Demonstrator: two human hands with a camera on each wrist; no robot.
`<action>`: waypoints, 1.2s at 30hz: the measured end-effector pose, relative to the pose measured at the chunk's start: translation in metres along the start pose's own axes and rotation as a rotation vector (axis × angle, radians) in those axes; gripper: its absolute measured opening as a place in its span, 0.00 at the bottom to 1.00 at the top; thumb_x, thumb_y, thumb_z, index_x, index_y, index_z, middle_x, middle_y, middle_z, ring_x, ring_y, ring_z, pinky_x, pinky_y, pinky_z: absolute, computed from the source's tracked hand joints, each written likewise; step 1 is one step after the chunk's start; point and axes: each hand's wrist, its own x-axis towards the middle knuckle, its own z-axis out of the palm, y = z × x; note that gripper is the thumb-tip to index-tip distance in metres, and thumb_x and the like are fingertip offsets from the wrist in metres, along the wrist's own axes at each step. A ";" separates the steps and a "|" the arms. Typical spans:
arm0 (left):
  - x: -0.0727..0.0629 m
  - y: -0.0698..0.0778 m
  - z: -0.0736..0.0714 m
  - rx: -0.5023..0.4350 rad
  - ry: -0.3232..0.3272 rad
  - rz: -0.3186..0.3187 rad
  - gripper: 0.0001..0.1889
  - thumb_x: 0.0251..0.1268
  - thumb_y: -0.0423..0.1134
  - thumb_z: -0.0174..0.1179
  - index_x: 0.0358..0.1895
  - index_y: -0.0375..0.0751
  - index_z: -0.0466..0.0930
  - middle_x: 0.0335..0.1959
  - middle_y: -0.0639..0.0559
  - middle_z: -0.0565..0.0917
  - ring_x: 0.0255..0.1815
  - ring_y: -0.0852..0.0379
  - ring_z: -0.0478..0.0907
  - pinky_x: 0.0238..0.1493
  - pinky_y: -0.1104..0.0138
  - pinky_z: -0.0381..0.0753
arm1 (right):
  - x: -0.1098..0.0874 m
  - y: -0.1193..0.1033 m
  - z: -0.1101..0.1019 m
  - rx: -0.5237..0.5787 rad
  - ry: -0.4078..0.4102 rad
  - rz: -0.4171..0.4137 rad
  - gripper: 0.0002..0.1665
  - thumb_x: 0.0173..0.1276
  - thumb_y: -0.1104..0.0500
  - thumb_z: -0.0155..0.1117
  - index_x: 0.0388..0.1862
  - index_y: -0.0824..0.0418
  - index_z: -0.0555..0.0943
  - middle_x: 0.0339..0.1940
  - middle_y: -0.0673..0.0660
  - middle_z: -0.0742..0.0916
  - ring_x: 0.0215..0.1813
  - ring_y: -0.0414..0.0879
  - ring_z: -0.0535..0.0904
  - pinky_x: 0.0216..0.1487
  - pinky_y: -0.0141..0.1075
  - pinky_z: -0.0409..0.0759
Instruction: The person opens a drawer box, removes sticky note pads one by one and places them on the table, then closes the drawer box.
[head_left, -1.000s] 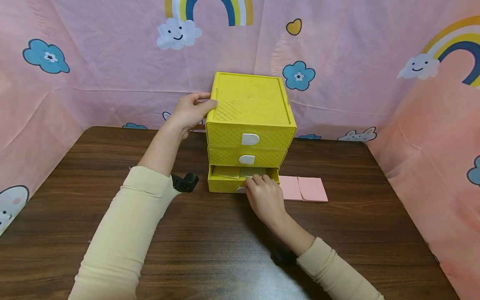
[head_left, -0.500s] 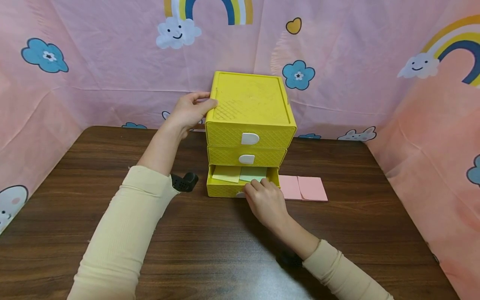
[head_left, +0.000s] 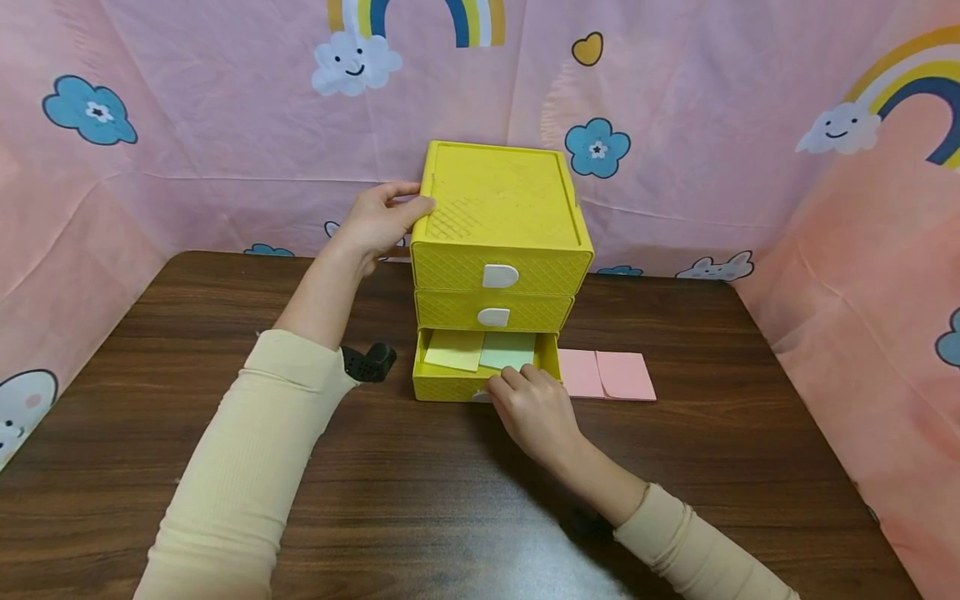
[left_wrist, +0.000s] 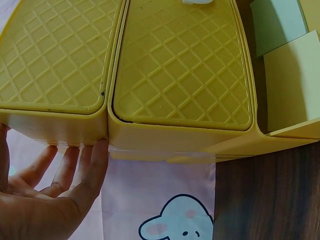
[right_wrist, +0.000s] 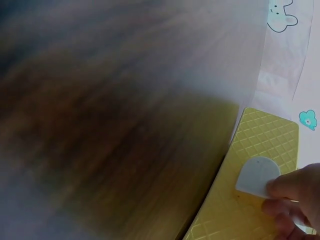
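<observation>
A yellow three-drawer organizer (head_left: 498, 196) stands at the back of the table. My left hand (head_left: 381, 221) steadies it, thumb over the top's left edge and fingertips against the side; the left wrist view shows those fingers (left_wrist: 65, 175) spread and fairly straight. At the pulled-out bottom drawer (head_left: 446, 387), my right hand (head_left: 536, 412) pinches the white handle (right_wrist: 258, 175) between thumb and fingers. Inside that drawer lie a yellow sticky note pad (head_left: 454, 349) and a green sticky note pad (head_left: 507, 350). The upper two drawers are closed, each with a white tab.
Two pink sticky note pads (head_left: 626, 377) lie side by side on the brown wooden table (head_left: 360, 492), just right of the bottom drawer. Behind and beside the table hangs a pink patterned cloth (head_left: 225, 108). A black wrist device (head_left: 370, 364) sits at the left cuff.
The bottom drawer has slid further out toward me, my right hand moving with its handle. More of the yellow and green pads shows. My left hand has stayed in place.
</observation>
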 end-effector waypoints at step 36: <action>-0.001 0.001 0.000 -0.005 -0.002 -0.011 0.31 0.63 0.53 0.54 0.69 0.55 0.59 0.63 0.49 0.68 0.57 0.53 0.70 0.60 0.59 0.65 | -0.016 -0.015 -0.015 0.010 0.018 -0.104 0.11 0.54 0.66 0.62 0.17 0.56 0.72 0.15 0.48 0.71 0.17 0.42 0.64 0.17 0.29 0.59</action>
